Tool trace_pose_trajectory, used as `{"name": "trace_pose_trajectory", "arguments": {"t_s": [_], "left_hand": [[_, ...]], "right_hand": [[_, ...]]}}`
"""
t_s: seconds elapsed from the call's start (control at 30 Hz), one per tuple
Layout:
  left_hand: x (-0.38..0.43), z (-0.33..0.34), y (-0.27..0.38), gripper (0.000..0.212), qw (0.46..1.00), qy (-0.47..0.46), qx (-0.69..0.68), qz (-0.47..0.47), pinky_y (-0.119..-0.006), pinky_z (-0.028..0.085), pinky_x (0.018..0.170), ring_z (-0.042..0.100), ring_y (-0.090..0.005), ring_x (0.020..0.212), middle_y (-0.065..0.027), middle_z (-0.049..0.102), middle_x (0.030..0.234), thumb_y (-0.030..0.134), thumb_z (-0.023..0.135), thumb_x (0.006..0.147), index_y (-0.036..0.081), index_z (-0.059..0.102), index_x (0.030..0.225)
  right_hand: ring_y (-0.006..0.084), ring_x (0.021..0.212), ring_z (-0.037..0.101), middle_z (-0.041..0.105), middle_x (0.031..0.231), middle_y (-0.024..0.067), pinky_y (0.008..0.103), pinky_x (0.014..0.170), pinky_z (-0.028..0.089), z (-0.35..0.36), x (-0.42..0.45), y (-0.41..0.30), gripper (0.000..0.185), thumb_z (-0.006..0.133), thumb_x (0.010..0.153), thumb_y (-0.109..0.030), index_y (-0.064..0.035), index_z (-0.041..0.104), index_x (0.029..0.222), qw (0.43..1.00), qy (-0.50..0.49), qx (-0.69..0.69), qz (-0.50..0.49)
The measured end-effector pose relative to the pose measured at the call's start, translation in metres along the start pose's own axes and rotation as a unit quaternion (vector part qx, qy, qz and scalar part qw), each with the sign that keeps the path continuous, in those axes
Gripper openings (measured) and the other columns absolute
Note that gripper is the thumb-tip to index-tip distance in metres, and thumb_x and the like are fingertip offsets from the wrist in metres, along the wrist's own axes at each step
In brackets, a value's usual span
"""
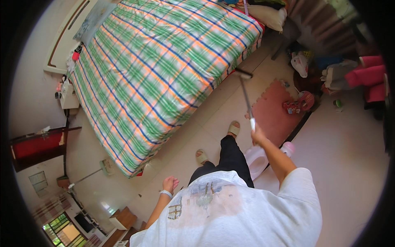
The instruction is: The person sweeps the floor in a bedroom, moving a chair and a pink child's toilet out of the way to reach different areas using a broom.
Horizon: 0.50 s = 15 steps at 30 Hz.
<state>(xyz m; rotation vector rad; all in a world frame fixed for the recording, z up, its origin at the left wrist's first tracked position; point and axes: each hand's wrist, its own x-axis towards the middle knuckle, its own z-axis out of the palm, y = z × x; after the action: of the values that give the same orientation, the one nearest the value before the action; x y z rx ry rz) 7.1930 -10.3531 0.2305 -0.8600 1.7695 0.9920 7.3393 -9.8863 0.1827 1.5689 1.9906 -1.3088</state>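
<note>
A broom or floor brush with a long grey handle and a dark head reaches across the tiled floor. Its white grip end is in my right hand, fingers wrapped round it. The head lies beside the bed's lower edge, near the corner of the plaid bedspread. My left hand, with a pale band on the wrist, hangs at my side with its fingers partly curled and nothing seen in it.
A red foam mat with a red toy lies to the right. A pink child's potty is by my right leg. A long-handled dustpan stands past the bed's foot. Bags and pink items crowd the far right.
</note>
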Motion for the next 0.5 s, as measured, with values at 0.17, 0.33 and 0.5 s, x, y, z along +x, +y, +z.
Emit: {"name": "trace_pose_trajectory", "arguments": {"t_s": [0.17, 0.33, 0.5], "left_hand": [[0.025, 0.0, -0.024, 0.025, 0.994, -0.091, -0.031, 0.058, -0.023, 0.047, 0.057, 0.057, -0.0154, 0.069, -0.0087, 0.056, 0.085, 0.014, 0.043, 0.081, 0.004, 0.045, 0.104], [0.036, -0.028, -0.029, 0.026, 0.995, -0.067, -0.045, 0.065, -0.024, 0.046, 0.058, 0.057, -0.0162, 0.069, -0.0091, 0.056, 0.087, 0.014, 0.044, 0.081, 0.004, 0.046, 0.104], [0.042, -0.074, -0.052, 0.022, 0.997, -0.001, -0.059, 0.051, -0.026, 0.045, 0.057, 0.057, -0.017, 0.068, -0.0085, 0.056, 0.084, 0.017, 0.045, 0.081, 0.006, 0.047, 0.099]], "right_hand": [[0.0247, 0.058, 0.058, 0.055, 0.076, 0.0189, 0.0364, 0.047, 0.047, 0.053, -0.162, -0.03, 0.043, 0.041, 0.079, -0.018, -0.0091, 0.031, 0.12, 0.963, -0.253, -0.054, 0.081], [0.0181, 0.081, 0.049, 0.054, 0.086, 0.0071, 0.031, 0.073, 0.039, 0.117, -0.171, -0.033, 0.031, 0.04, 0.083, -0.025, -0.0142, 0.045, 0.112, 0.9, -0.415, -0.131, -0.024], [0.0084, 0.037, 0.043, 0.044, 0.048, 0.001, 0.0212, 0.033, 0.034, 0.161, -0.169, -0.09, 0.025, 0.042, 0.084, -0.026, -0.0024, 0.048, 0.078, 0.815, -0.497, 0.113, 0.275]]}}
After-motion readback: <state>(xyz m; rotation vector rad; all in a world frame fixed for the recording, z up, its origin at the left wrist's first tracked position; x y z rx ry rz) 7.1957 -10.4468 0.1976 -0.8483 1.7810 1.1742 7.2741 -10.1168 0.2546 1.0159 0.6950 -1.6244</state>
